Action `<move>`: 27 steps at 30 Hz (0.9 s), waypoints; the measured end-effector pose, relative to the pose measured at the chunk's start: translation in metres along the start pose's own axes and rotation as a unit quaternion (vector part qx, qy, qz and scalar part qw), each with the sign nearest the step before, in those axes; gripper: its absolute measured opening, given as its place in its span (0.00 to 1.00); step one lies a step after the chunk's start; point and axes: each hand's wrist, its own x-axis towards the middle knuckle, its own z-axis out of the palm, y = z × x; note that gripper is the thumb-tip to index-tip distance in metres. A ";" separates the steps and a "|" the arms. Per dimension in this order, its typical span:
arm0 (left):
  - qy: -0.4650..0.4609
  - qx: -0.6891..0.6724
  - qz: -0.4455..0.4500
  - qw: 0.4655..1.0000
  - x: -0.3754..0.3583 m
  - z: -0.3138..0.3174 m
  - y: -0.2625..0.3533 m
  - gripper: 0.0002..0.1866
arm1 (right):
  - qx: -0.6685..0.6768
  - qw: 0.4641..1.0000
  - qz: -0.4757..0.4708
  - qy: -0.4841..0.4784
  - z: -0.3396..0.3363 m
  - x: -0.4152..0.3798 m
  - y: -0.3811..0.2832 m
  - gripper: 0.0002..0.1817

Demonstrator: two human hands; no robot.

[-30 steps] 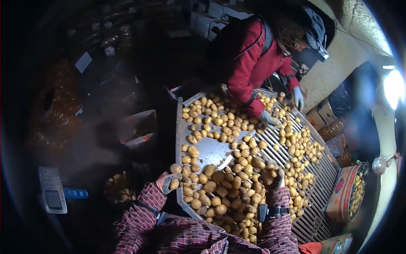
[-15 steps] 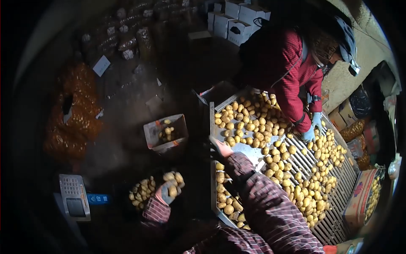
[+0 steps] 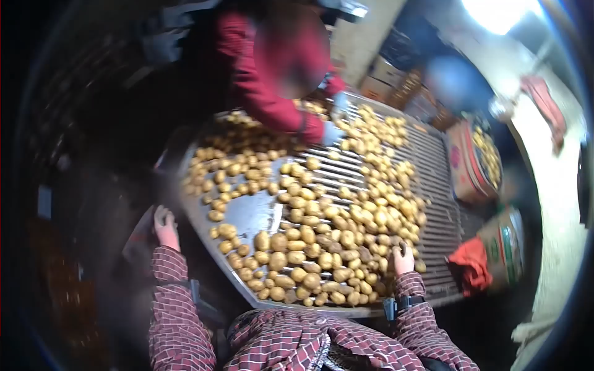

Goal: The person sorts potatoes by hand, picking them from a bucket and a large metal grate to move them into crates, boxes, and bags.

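Many yellow-brown potatoes [image 3: 346, 238] lie across a slatted metal sorting table [image 3: 250, 213] in front of me. My left hand [image 3: 165, 227] is off the table's left side, beside a pale box [image 3: 137, 238]. Its dark-tipped fingers are stretched out, and no potato shows in them. My right hand [image 3: 403, 258] reaches in among the potatoes at the near right of the pile. Dark covering shows at its fingertips, and blur hides whether it grips a potato.
Across the table, a co-worker in a red jacket [image 3: 266, 93] has a gloved hand [image 3: 333, 133] at the potatoes. A carton of potatoes [image 3: 467, 164] stands at the right, near an orange-red cloth [image 3: 471, 263] and a printed bag or box [image 3: 504, 244].
My view has swung right. My left hand, which held potatoes over a container, now shows none. My right hand has moved from the table's left edge to the near right of the potatoes.
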 end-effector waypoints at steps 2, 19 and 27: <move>-0.123 0.034 0.026 0.992 -0.052 0.102 0.059 0.22 | -0.150 0.988 0.040 0.020 -0.006 -0.031 0.028 0.33; -0.470 0.700 0.175 0.508 -0.205 0.417 0.100 0.31 | -0.135 0.991 -0.006 0.009 0.010 -0.051 0.071 0.48; -0.314 0.094 0.072 0.942 -0.192 0.279 0.065 0.29 | -0.137 0.990 -0.036 -0.002 0.004 -0.046 0.075 0.49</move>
